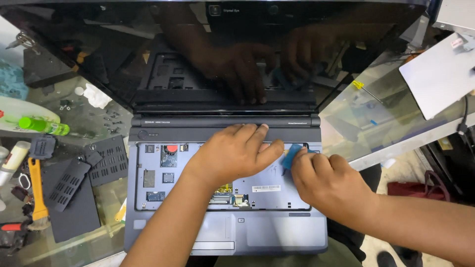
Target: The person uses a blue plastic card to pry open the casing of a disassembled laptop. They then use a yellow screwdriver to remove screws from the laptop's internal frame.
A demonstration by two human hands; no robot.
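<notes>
An open laptop point(225, 198) lies on the glass tabletop point(361, 118) with its keyboard taken out, so the grey metal tray beneath shows, along with small chips, a red round part near the upper left of the bay and a white label strip near the middle. The left hand point(232, 153) rests palm down across the upper middle of the bay, its fingers point(252, 132) spread loosely and reaching onto the dark strip just below the hinge, holding nothing. The right hand point(329, 185) sits just beside it at the upper right corner of the bay, its fingers clenched around a small blue pry tool point(292, 154), whose tip stands tilted against the edge of the bay between the 2 hands. The dark screen point(217, 49) leans back and mirrors both hands. To the left of the laptop, 2 black vented cover panels point(106, 160) lie on the tabletop near a larger flat black cover, with small screws scattered just above them. An orange-handled tool point(35, 183) lies further left, and a green bottle point(42, 125) lies on its side near the far left edge. A yellow-handled screwdriver point(363, 89) rests on the glass to the right, and a flat silver device point(438, 74) sits at the far right
</notes>
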